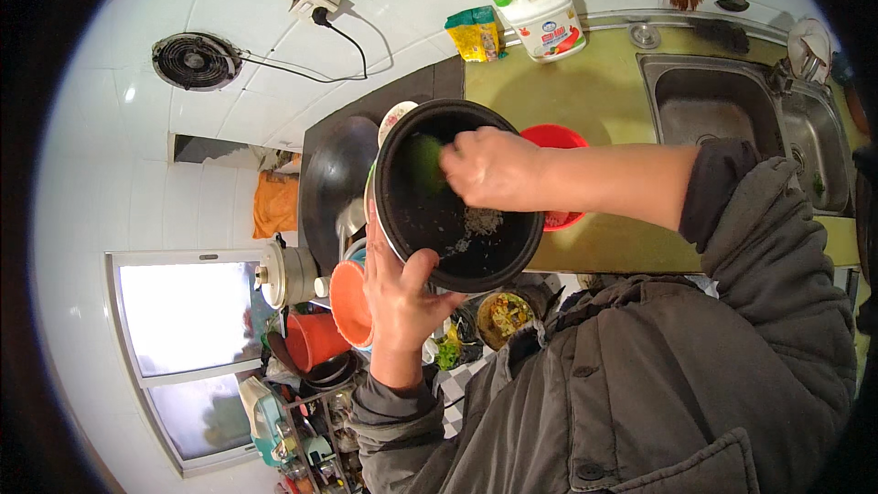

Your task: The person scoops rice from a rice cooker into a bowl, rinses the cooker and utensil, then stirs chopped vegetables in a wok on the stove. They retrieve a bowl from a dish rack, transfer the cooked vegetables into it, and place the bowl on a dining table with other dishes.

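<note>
A deep round pot [526,261] with a black inside is tilted toward me. My left hand [402,297] grips its near-left rim, thumb on the inner side and fingers around the outside. Inside the pot, my right hand [494,167] has its fingers curled and pressed to the far-left wall. Beside those fingers shows a green scouring pad [422,163], blurred by motion and partly covered by the hand. Greyish wet residue [482,220] clings to the pot's inner surface. Behind the pot and under my right forearm, a red basin [572,137] stands on the counter, mostly hidden.
A yellow-green counter [585,96] carries a white pump jug [545,23] and a yellow-green bag [476,35]. The double steel sink [668,69] is at right. Left are a dark wok [327,165], a lidded pot [291,274] and an orange basin [350,302]. A scrap bucket [505,316] stands below.
</note>
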Tool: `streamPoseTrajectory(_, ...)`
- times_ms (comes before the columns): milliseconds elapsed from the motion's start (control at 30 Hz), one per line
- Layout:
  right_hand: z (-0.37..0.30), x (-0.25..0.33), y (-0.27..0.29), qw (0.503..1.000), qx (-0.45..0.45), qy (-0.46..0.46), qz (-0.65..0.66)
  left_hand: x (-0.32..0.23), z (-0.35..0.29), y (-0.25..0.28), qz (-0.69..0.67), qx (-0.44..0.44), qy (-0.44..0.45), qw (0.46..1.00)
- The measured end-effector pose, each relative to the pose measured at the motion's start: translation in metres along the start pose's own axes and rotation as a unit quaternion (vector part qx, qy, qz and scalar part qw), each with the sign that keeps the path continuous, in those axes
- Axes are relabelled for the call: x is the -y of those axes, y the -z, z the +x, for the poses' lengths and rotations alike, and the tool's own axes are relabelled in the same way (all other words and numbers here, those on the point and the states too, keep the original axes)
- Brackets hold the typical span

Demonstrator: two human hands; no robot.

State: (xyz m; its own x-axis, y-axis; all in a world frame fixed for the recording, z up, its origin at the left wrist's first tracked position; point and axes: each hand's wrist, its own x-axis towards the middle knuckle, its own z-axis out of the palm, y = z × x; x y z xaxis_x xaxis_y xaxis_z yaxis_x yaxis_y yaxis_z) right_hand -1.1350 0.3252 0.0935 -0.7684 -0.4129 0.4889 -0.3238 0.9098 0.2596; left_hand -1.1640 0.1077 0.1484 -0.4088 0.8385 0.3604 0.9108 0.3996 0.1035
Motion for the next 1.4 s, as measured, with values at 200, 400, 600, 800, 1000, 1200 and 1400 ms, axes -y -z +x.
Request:
streamPoseTrajectory(200,-0.004,0.000,-0.003,0.987,0.002,-0.046,0.152,-0.005,0.004,0.003,0.010,-0.001,0.017,1.000)
streamPoseTrajectory(400,-0.005,-0.005,-0.008,0.937,0.255,-0.089,0.222,-0.008,0.005,0.002,0.025,-0.021,0.014,0.999)
streamPoseTrajectory(600,-0.009,-0.011,-0.015,0.980,0.029,-0.114,0.159,-0.005,-0.001,-0.002,0.007,-0.020,-0.005,1.000)
streamPoseTrajectory(800,-0.018,0.001,-0.022,0.937,0.031,0.003,0.347,0.005,-0.009,-0.010,0.036,-0.033,-0.017,0.999)
streamPoseTrajectory(1000,-0.022,0.000,-0.033,0.982,0.133,0.028,0.134,0.003,-0.010,-0.007,0.047,-0.022,-0.028,0.998)
streamPoseTrajectory(1200,-0.020,-0.006,-0.041,0.982,0.093,-0.056,0.155,-0.002,-0.003,-0.005,0.065,0.017,-0.047,0.997)
streamPoseTrajectory(1400,-0.017,-0.001,-0.046,0.973,0.057,-0.128,0.183,-0.003,-0.001,-0.011,0.068,0.036,-0.056,0.995)
